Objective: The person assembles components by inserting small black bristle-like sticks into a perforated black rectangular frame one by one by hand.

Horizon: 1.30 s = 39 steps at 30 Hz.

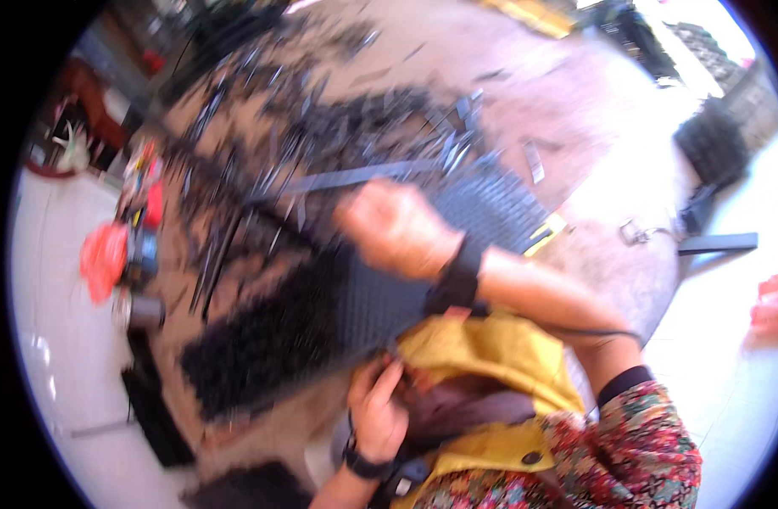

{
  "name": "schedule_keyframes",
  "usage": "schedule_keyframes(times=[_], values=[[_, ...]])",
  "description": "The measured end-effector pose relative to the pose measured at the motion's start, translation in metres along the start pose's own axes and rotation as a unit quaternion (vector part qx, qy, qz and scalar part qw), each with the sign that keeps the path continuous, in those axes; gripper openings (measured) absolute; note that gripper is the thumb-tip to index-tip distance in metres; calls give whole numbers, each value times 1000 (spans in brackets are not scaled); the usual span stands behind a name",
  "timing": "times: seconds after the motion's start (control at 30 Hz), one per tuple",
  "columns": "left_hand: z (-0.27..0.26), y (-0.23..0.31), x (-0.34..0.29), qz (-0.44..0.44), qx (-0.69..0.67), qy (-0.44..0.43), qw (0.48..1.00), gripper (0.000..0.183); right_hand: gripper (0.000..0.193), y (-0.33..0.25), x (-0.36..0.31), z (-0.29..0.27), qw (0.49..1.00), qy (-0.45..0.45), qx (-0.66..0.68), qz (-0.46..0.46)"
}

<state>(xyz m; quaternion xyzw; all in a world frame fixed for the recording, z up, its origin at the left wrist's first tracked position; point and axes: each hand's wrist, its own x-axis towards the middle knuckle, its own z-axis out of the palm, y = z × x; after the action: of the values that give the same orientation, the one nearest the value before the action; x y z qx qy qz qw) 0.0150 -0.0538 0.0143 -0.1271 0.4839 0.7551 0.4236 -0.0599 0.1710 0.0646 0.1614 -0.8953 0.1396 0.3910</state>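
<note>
A dark mat (278, 327) lies slantwise in front of me, rough and shaggy on its left part and finely gridded toward the right. My left hand (379, 420) is at the mat's near edge, thumb and fingers pinched together; what they hold is too small to make out. Over the gridded part my right hand (397, 229) is raised in a closed fist, smeared by motion. Whatever is inside that fist cannot be made out. Both wrists wear black bands. A yellow cloth (490, 348) covers my lap, below the right forearm.
Beyond the mat lies a wide heap of dark thin strips (355, 123), with a long grey flat bar (355, 176) across it. Left are a red plastic bag (105, 259) and a can (139, 311). A dark bundle (711, 144) stands right, near a grey bar (718, 243).
</note>
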Motion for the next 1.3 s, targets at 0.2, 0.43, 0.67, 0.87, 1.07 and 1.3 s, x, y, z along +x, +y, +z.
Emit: schedule_keyframes(times=[0.2, 0.43, 0.67, 0.87, 1.07, 1.3], values=[[7, -1, -10, 0, 28, 5, 1000, 24, 13, 4, -16, 35, 998, -50, -19, -23], [20, 8, -11, 44, 125, -11, 991, 26, 18, -9, -31, 28, 990, -115, -35, 75], [6, 1, -6, 282, 367, -68, 884, 25, 26, -62, -68, -15, 917, -180, 245, 257], [12, -3, -8, 59, 128, -34, 989, 22, 19, -91, -106, -13, 904, -56, 333, 263], [20, 3, -15, 53, 162, -46, 984, 17, 16, -105, -92, -46, 833, -76, 414, 360], [28, 4, -23, 70, 219, -62, 971, 14, 22, -99, -106, -39, 779, -63, 473, 405]])
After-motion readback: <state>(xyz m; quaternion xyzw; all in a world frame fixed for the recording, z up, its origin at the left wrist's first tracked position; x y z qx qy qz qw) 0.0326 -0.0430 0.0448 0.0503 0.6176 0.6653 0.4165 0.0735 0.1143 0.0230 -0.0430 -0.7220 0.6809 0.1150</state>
